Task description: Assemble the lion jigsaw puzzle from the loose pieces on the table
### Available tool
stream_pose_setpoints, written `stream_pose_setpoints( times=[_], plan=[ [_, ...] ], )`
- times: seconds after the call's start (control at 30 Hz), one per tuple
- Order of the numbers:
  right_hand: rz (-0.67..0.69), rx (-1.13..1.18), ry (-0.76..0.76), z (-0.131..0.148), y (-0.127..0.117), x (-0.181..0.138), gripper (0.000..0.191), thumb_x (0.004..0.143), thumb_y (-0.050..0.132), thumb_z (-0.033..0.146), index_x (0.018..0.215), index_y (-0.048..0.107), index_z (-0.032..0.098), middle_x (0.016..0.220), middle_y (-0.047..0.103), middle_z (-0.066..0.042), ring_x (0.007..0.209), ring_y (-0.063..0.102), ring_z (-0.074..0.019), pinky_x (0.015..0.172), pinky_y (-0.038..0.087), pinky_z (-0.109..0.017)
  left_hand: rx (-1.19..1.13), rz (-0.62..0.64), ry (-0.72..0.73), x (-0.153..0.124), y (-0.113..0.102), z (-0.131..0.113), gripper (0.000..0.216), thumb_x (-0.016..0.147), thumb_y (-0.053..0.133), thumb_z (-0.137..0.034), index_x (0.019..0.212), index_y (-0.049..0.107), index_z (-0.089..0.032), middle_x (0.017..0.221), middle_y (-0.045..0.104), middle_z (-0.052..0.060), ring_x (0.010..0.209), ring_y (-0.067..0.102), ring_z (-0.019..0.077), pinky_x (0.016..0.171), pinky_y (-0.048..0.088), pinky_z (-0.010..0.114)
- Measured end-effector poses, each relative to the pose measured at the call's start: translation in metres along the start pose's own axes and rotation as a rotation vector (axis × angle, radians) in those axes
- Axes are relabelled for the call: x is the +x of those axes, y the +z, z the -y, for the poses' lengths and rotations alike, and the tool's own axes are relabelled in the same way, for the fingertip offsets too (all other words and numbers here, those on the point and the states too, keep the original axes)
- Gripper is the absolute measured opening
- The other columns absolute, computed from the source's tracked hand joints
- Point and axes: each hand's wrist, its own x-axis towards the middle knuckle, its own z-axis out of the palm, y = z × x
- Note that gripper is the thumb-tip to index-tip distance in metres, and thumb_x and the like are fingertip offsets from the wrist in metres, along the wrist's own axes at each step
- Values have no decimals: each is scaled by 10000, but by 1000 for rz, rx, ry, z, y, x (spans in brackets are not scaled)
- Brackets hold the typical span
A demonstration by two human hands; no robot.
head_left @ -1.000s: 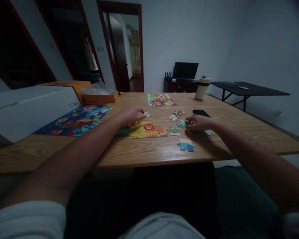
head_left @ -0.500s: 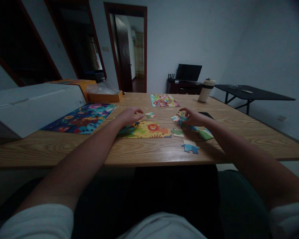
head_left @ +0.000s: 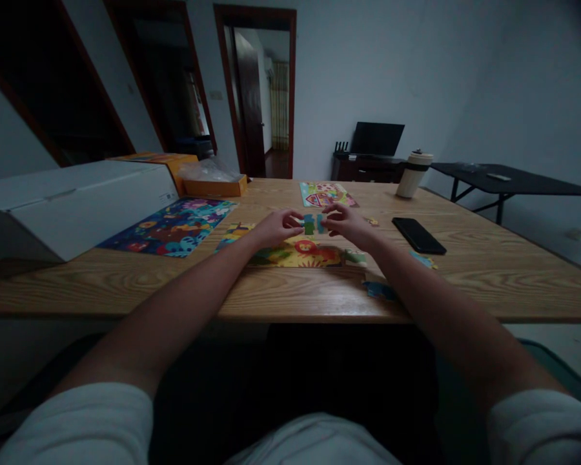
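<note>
My left hand (head_left: 281, 227) grips a green puzzle piece (head_left: 309, 225) by its left side, above the table. Facing it, my right hand (head_left: 343, 223) pinches a blue puzzle piece (head_left: 320, 224), with a narrow gap between the two pieces. Just below them lies a partly joined yellow puzzle (head_left: 314, 257) with a red lion, its left part covered by my left hand and forearm. A loose green piece (head_left: 355, 258) touches or nearly touches its right end. Close to the near edge rests a blue piece (head_left: 379, 289), partly behind my right forearm.
A black phone (head_left: 419, 235) lies at the right, near a loose piece (head_left: 423, 260). A finished-looking farm puzzle (head_left: 326, 194) is at the back. On the left are a dark blue puzzle (head_left: 174, 226), a white box (head_left: 87, 206) and an orange tray (head_left: 217, 188). A tumbler (head_left: 414, 174) stands back right.
My right hand has moved left from the loose pieces with a blue piece in it. My left hand has taken hold of a green piece. The phone has come into fuller view.
</note>
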Motion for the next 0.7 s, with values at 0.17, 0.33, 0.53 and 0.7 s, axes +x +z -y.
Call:
stream_pose_setpoints(
  times=[0.17, 0.33, 0.53, 0.7],
  plan=[
    [1, -9, -6, 0, 0, -5, 340, 722, 814, 309, 891, 530, 230, 715, 609, 33, 652, 571, -131, 577, 473, -251, -18, -40, -19, 0, 2, -4, 283, 828, 724, -170, 1100, 660, -127, 893, 756, 76, 799, 699, 170, 739, 547, 304],
    [-12, -29, -30, -2, 0, -4, 219, 796, 729, 264, 926, 558, 223, 742, 632, 19, 639, 584, -128, 558, 460, -244, 6, -54, -9, -1, 1, -5, 261, 817, 744, -188, 1064, 678, -133, 887, 756, 70, 792, 695, 165, 733, 558, 302],
    [2, -23, -36, -7, -1, -1, 195, 812, 705, 244, 946, 566, 218, 739, 630, 15, 665, 590, -133, 573, 466, -243, 24, -43, -1, 0, 0, -1, 275, 815, 744, -190, 1077, 684, -130, 883, 748, 69, 798, 691, 163, 748, 561, 310],
    [17, -38, -27, -8, -1, -3, 214, 816, 724, 280, 951, 571, 218, 786, 650, 0, 698, 603, -138, 600, 481, -250, 115, -47, 23, -2, -1, -5, 179, 828, 731, -238, 976, 712, -139, 898, 745, 70, 804, 676, 169, 768, 555, 321]
  ],
)
